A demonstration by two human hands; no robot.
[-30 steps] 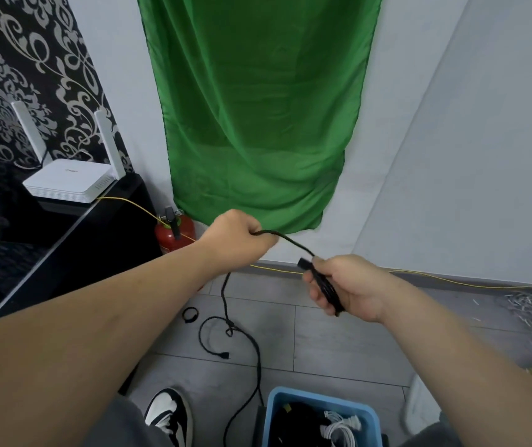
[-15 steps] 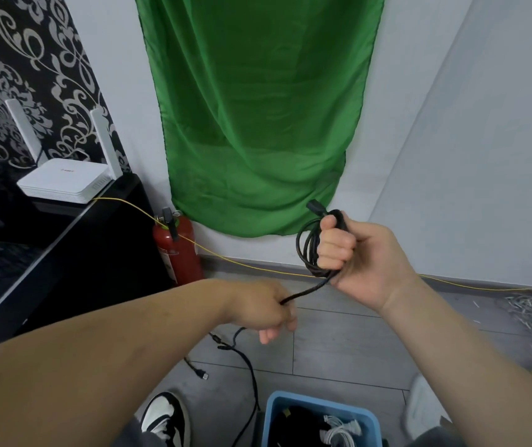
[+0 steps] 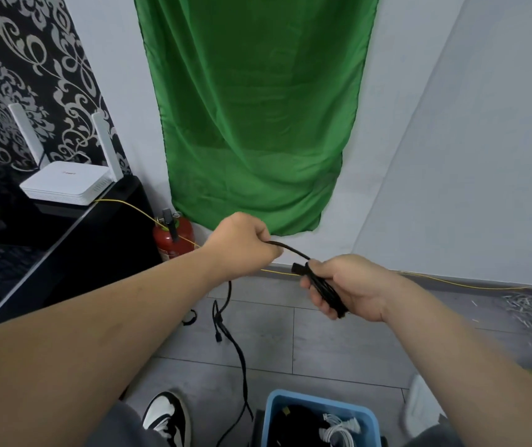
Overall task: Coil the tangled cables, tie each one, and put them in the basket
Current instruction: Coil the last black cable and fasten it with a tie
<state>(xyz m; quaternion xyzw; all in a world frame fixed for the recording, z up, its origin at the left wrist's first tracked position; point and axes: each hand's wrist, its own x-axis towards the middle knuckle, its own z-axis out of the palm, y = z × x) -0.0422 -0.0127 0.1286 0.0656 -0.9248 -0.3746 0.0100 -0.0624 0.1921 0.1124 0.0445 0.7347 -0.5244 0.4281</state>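
My right hand (image 3: 345, 287) grips a bundle of black cable loops (image 3: 324, 290), with a black plug sticking out at its top left. A short stretch of the same black cable (image 3: 289, 250) runs up to my left hand (image 3: 242, 241), which pinches it. Below my left hand the cable hangs down to the grey floor and trails toward me (image 3: 240, 356). A blue basket (image 3: 319, 406) sits at the bottom edge, holding dark cables and a coiled white cable (image 3: 339, 430).
A red fire extinguisher (image 3: 172, 240) stands by a black cabinet (image 3: 74, 253) with a white router (image 3: 64, 183) on top. A thin yellow wire (image 3: 451, 280) runs along the wall base. A small black loop (image 3: 189, 317) lies on the floor. My shoe (image 3: 168, 417) is at bottom left.
My left hand has risen from below the bundle to up beside it, drawing cable up. My right hand has dropped and turned over, so the bundle now points down-right.
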